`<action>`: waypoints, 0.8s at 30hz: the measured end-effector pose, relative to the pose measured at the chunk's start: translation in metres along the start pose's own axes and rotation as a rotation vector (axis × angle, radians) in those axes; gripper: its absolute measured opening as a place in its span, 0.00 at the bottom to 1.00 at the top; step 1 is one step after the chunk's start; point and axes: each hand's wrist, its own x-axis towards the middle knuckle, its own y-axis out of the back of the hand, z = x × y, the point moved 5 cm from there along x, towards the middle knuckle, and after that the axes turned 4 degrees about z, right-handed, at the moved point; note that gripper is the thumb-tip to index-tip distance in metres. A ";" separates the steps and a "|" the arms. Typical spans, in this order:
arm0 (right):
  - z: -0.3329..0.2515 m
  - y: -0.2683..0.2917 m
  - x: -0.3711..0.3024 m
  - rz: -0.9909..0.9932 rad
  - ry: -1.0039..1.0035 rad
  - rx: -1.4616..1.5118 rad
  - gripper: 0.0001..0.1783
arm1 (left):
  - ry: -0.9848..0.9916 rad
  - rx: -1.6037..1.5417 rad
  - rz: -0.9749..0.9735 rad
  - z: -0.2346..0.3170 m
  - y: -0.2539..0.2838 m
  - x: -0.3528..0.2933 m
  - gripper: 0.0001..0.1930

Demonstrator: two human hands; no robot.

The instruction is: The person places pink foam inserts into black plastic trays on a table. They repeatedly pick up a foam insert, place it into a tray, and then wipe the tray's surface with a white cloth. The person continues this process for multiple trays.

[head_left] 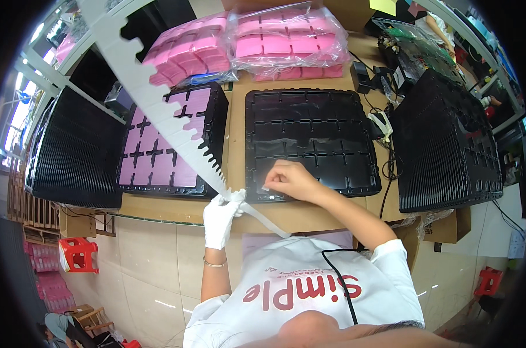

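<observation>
My left hand [218, 221], in a white glove, is closed on a long white strip with a notched edge [153, 107]. The strip slants up to the far left, and its narrow tail hangs toward my shirt. Over the near left corner of a black compartment tray [255, 139], my bare right hand [293, 178] pinches a small whitish piece [266, 187], too small to identify. Beneath the strip, a second black tray [217, 124] holds flat pink pieces [184, 170] in its compartments.
Tall stacks of black trays stand at the left [71, 151] and right [448, 151]. Pink packs in clear plastic [289, 40] lie at the back. A black cable [390, 165] and a white-handled tool [381, 126] are right of the middle tray. Red stools [78, 255] stand on the floor.
</observation>
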 end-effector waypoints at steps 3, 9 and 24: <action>0.025 -0.016 0.019 -0.155 0.045 -0.205 0.07 | 0.025 0.046 -0.050 -0.002 -0.003 -0.002 0.15; 0.020 -0.018 0.014 -0.094 -0.207 0.383 0.04 | 0.032 -0.103 -0.018 0.008 -0.011 0.003 0.13; -0.052 0.010 -0.038 -0.042 0.303 -0.231 0.07 | 0.020 -0.135 -0.845 0.026 -0.021 0.030 0.07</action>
